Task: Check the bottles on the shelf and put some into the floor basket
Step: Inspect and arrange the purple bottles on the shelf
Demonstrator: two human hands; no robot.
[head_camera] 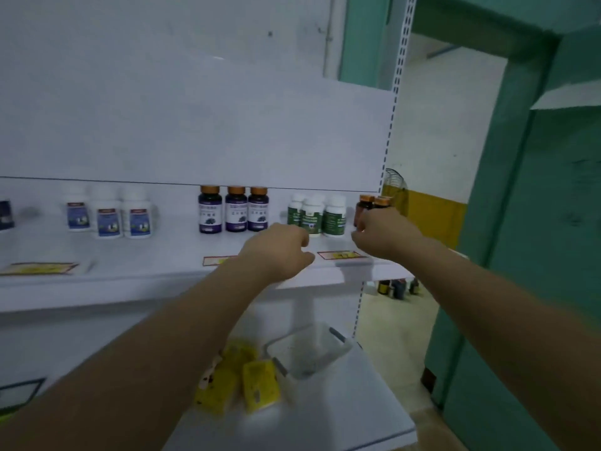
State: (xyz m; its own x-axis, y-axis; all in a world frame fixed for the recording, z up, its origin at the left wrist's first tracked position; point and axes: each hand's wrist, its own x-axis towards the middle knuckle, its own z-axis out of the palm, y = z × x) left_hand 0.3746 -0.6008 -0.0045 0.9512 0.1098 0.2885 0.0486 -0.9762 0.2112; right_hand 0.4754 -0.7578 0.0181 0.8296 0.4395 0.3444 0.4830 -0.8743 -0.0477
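Right of frame centre, at the shelf's right end: two amber bottles point(367, 205), orange caps, lower halves hidden behind right hand point(385, 234). Right hand up at them, fingers curled inward; cannot tell whether grasping a bottle or merely in front. Just left of those: cluster of white green-label bottles point(334, 218), upright, close-packed. Left hand point(281, 249) low in front of that cluster, above the shelf's front edge, fingers loosely clenched, nothing visible in them; contact with nearest bottle not determinable. Further left, frame centre: three purple bottles point(236, 209), orange caps, upright in a row, side by side. Left third of frame: three white blue-label bottles point(107, 218), upright, blurred. All groups on one white shelf point(156, 255), set back from its front edge. Along the front lip: red-bordered price tags point(338, 254), one between the two hands in frame. Lower centre of frame, below the shelf: clear plastic basket point(325, 353) with grey handles, contents unclear through blur; whether on floor or on lower board not determinable. Just left of basket: yellow packets point(260, 384) on the lower board. Right of the shelf upright, on the floor beyond: small group of dark bottles point(398, 288). Above those: wire fan guard point(395, 187) against a yellow-painted wall section. Far right of frame: green door frame point(520, 206).
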